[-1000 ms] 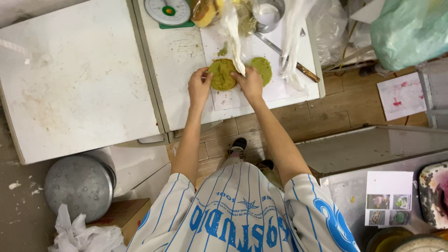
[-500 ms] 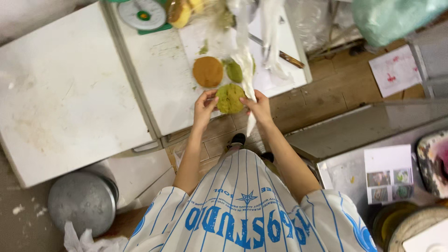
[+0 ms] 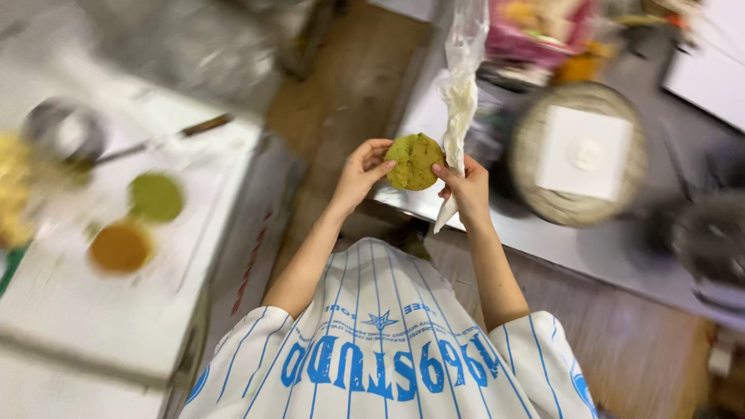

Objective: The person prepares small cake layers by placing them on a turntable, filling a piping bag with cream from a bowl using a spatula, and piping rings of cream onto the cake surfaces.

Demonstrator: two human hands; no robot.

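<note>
2 hands, 1 green cookie [image 3: 414,161]

Left hand [image 3: 362,172] and right hand [image 3: 466,190] pinch its edges — a white bag [image 3: 459,93] hangs beside it.

Both hands hold a round green cookie [image 3: 414,161] up in front of the person: the left hand [image 3: 362,171] grips its left edge, the right hand [image 3: 464,186] its right edge along with a white piping bag [image 3: 459,93]. On the white table [image 3: 101,310] at left lie a green disc [image 3: 155,196] and an orange disc [image 3: 119,247].
</note>
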